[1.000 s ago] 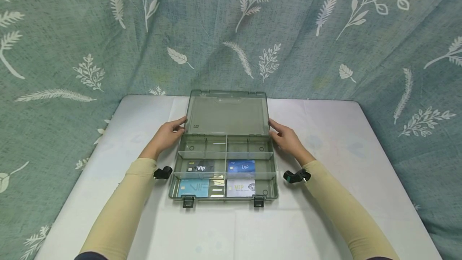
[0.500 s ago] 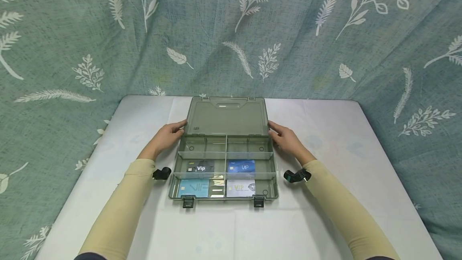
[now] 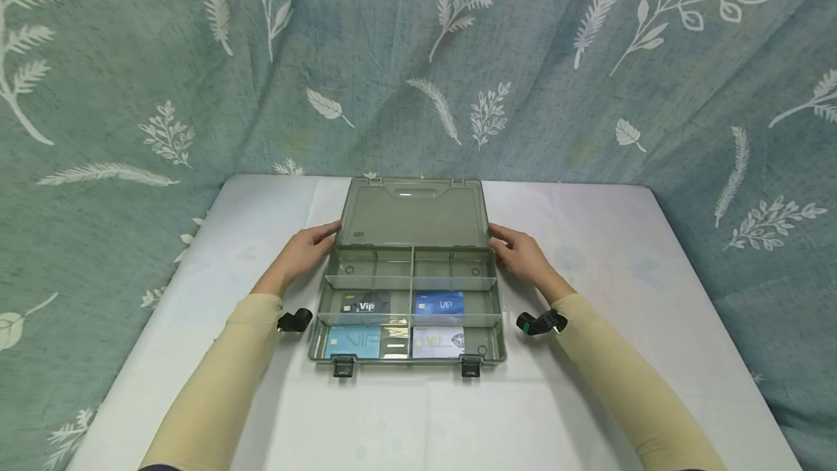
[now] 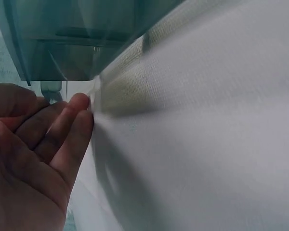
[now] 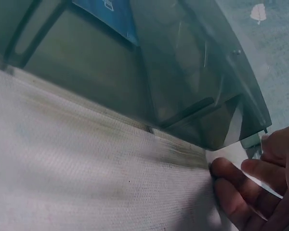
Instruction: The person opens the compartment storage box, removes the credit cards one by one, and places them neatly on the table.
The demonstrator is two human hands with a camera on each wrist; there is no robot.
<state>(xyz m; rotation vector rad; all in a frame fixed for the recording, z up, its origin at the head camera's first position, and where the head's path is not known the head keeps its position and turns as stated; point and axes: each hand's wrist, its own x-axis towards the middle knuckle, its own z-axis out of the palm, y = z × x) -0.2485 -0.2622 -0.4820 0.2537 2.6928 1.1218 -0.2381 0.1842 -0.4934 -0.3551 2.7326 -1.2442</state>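
A translucent grey-green plastic box (image 3: 373,264) lies on the white table, its hinged lid (image 3: 413,213) swung back toward the curtain. Cards lie in the middle and front compartments: a dark card (image 3: 364,304) and blue card (image 3: 439,304) behind, a light-blue card (image 3: 353,342) and white card (image 3: 438,342) in front. At the lid's left edge, near the hinge, are the fingertips of my left hand (image 3: 304,251). My right hand (image 3: 521,253) mirrors it, index finger along the lid's right edge. Both wrist views show loosely bent fingers low by the box's rear corners.
Two dark latches (image 3: 343,366) hang from the box's front edge. The rear compartments hold no cards. A leaf-patterned curtain (image 3: 392,35) rises right behind the table (image 3: 418,427). Black wrist devices (image 3: 541,323) flank the box.
The lid has tipped farther back and down, its far edge now lower in the head view. Both hands have stayed at its sides. The cards have not moved.
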